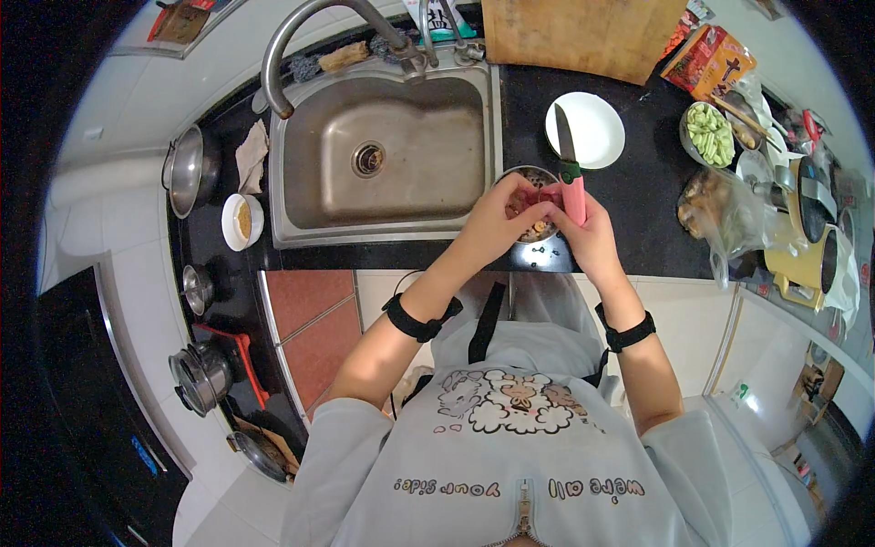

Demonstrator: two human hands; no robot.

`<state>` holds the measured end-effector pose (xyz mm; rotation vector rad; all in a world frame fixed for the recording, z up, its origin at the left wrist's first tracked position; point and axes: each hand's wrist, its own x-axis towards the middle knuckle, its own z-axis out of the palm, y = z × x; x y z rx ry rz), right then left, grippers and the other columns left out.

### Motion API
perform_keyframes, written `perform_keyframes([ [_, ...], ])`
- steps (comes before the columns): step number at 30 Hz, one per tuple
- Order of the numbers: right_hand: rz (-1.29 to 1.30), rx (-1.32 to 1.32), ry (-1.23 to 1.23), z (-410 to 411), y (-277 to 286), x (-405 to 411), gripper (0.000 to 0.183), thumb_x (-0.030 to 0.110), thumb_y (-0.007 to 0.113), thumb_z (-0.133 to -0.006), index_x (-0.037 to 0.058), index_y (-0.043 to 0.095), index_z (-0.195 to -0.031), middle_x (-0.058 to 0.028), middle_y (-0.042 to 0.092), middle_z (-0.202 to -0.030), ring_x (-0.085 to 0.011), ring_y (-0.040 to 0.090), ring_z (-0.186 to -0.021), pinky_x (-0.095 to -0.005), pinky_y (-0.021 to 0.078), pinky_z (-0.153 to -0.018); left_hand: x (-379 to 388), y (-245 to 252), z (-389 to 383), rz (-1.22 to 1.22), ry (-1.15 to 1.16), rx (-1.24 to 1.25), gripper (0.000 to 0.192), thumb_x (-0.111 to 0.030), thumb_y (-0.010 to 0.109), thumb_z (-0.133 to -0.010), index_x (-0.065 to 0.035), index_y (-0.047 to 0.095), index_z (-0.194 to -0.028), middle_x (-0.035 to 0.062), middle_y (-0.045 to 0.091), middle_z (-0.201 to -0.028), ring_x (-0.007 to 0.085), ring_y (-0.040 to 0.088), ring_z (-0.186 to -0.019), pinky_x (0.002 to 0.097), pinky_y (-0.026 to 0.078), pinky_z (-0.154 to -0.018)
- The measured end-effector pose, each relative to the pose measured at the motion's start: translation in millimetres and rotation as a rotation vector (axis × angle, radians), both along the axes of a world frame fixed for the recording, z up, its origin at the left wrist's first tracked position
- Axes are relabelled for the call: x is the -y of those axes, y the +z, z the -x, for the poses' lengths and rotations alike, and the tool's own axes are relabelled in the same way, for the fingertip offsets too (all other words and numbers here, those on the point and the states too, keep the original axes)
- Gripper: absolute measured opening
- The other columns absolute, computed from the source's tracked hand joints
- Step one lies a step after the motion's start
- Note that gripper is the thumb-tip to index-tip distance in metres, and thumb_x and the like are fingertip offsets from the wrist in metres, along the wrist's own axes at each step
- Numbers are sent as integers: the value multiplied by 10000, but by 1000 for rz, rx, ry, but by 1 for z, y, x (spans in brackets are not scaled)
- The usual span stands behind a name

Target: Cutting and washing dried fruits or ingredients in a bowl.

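My left hand (pixel 502 208) and my right hand (pixel 588 225) meet over a metal bowl (pixel 530 170) at the counter's front edge. Between their fingertips is a small reddish piece of food (pixel 550 196), partly hidden, so its kind is unclear. A kitchen knife (pixel 573 195) with a pink and green handle rests in my right hand, its dark blade pointing away from me. The blade's tip lies over a white plate (pixel 601 133) behind the bowl. Brownish bits (pixel 540 227) show inside the bowl, below my fingers.
A steel sink (pixel 403 178) with a curved faucet (pixel 270 68) lies to the left. Behind the plate leans a wooden cutting board (pixel 581 34). On the right are a bowl of cut green vegetable (pixel 711 133), a plastic bag (pixel 731 212) and a yellow pot (pixel 796 263).
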<state>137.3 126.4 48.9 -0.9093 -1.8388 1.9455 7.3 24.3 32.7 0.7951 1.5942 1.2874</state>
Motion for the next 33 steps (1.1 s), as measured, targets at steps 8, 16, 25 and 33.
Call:
perform_keyframes([
  [8,44,21,-23,-3,7,5,239,59,620,-858,-28,595,-1080,-74,647,-982,-115,605,-868,-252,485,-788,4,14,-1,45,18,-138,183,-184,566,-921,-18,550,-997,29,603,-843,84,566,-742,230,462,-662],
  [16,82,13,-8,-6,17,7,244,36,629,-847,-38,597,-1077,-85,653,-981,-126,618,-874,-250,498,-797,8,10,-7,-102,61,46,128,-159,549,-928,-31,538,-940,4,565,-792,76,540,-705,223,450,-637],
  [25,-224,127,49,-15,13,9,232,78,676,-815,-6,634,-1027,-64,668,-956,-122,608,-861,-261,482,-772,9,6,-18,-34,177,354,115,-158,531,-932,-50,544,-895,-8,537,-713,79,512,-645,208,419,-583],
  [33,26,-9,-72,-17,-1,15,171,72,688,-803,-3,633,-947,-41,662,-897,-107,598,-802,-254,480,-735,6,6,-21,-61,126,175,132,-163,523,-943,-35,541,-921,7,567,-736,79,535,-659,210,434,-586],
])
